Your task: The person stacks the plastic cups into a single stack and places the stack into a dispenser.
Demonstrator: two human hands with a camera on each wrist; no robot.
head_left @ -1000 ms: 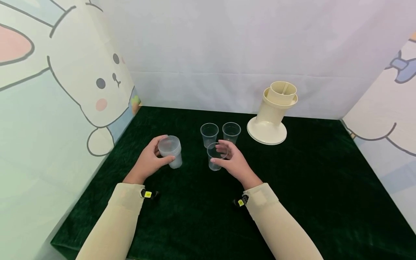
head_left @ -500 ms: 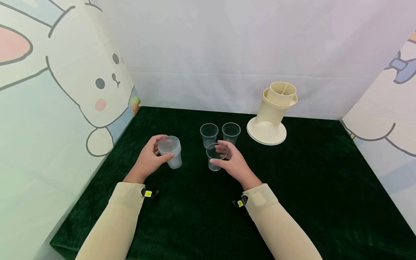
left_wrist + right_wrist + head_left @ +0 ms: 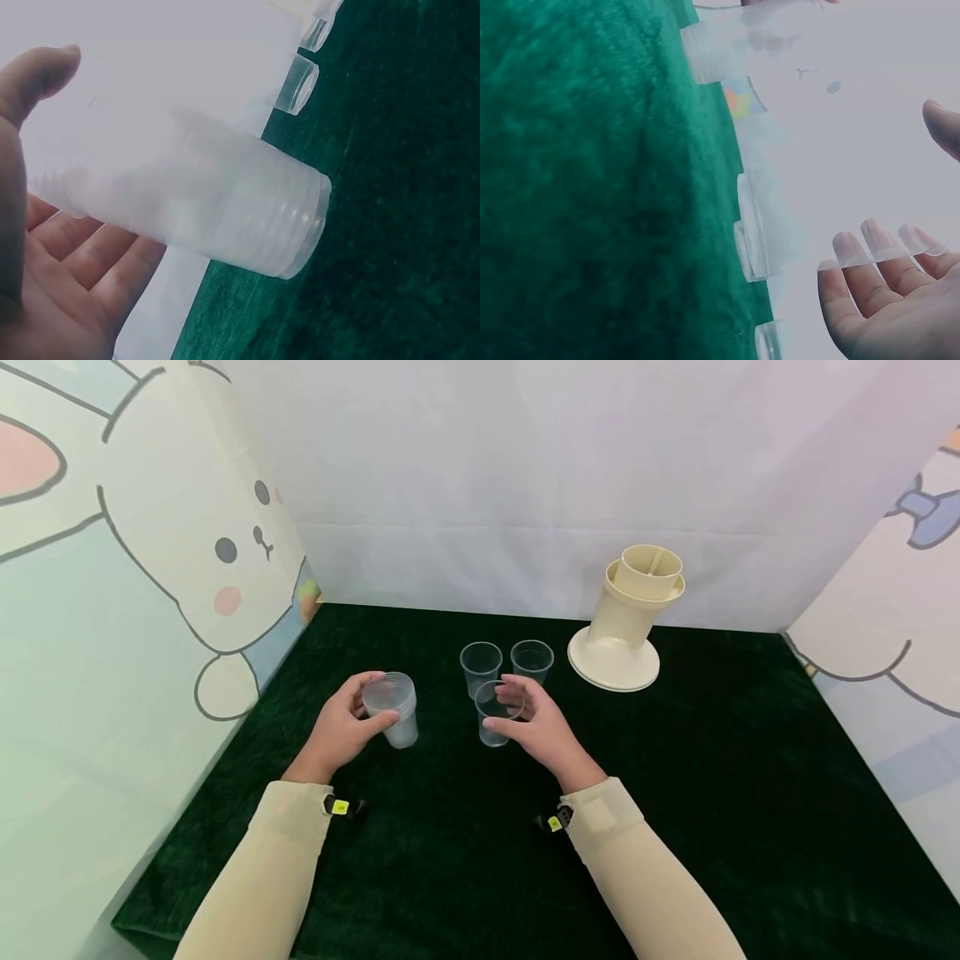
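On the left of the head view, my left hand (image 3: 345, 727) grips a stack of clear plastic cups (image 3: 402, 731), thumb in front and fingers behind. The stack's ringed lower end (image 3: 277, 214) fills the middle of the left wrist view. My right hand (image 3: 543, 731) holds a single clear plastic cup (image 3: 492, 735) between thumb and fingers. Through its wall the fingertips show. Just beyond it stand two more clear cups, one at the left (image 3: 480, 667) and one at the right (image 3: 532, 660), the right one partly behind my fingers.
A cream plastic stand (image 3: 626, 618) with a round base and tube-like top stands at the back right. Dark green velvet cloth (image 3: 712, 777) covers the table. White fabric (image 3: 525, 485) closes off the back, and rabbit-printed panels (image 3: 202, 560) flank the sides.
My right hand and its cup have shifted very slightly forward, toward the two standing cups. The left hand keeps its grip on the stack almost in place.
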